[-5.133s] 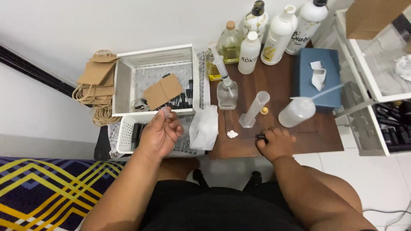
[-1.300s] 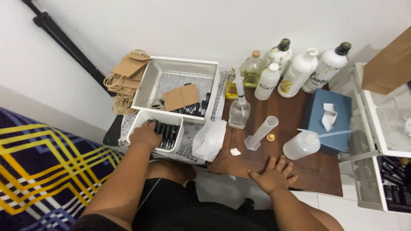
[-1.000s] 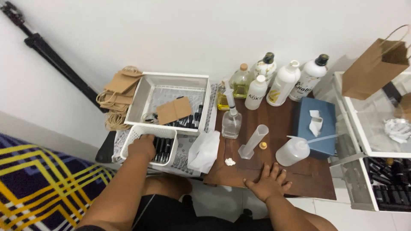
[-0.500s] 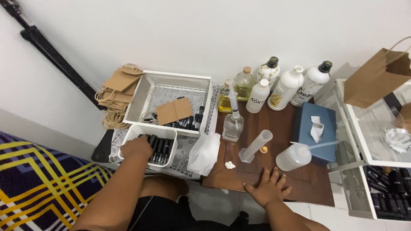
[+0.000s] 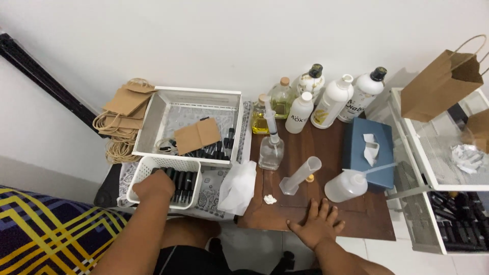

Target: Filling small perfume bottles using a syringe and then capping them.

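Premises: a home corner used as a small filling and packing station. Evidence: patterned bedding (image 5: 46,224) beside the left hand (image 5: 155,184), tiled floor, and a low wooden surface (image 5: 326,153) against a plain wall. Beyond the right hand (image 5: 315,227) stand a measuring cylinder (image 5: 299,175), syringe (image 5: 270,122), liquid bottles (image 5: 331,99); paper bags (image 5: 122,104) lie past the left.

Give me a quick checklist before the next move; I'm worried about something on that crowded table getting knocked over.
1. Left hand is inside the small white basket, among the black tubes: ok.
2. Whether the left hand has a tube gripped: cannot tell, its fingers are hidden.
3. Right hand lies flat on the wooden table, fingers spread, holding nothing: ok.
4. Plastic measuring cylinder stands upright and apart from the right hand: ok.
5. Squeeze bottle with its long spout sits just beyond the right fingertips, close enough to bump: not ok.
6. Syringe stands in the clear glass bottle, away from both hands: ok.
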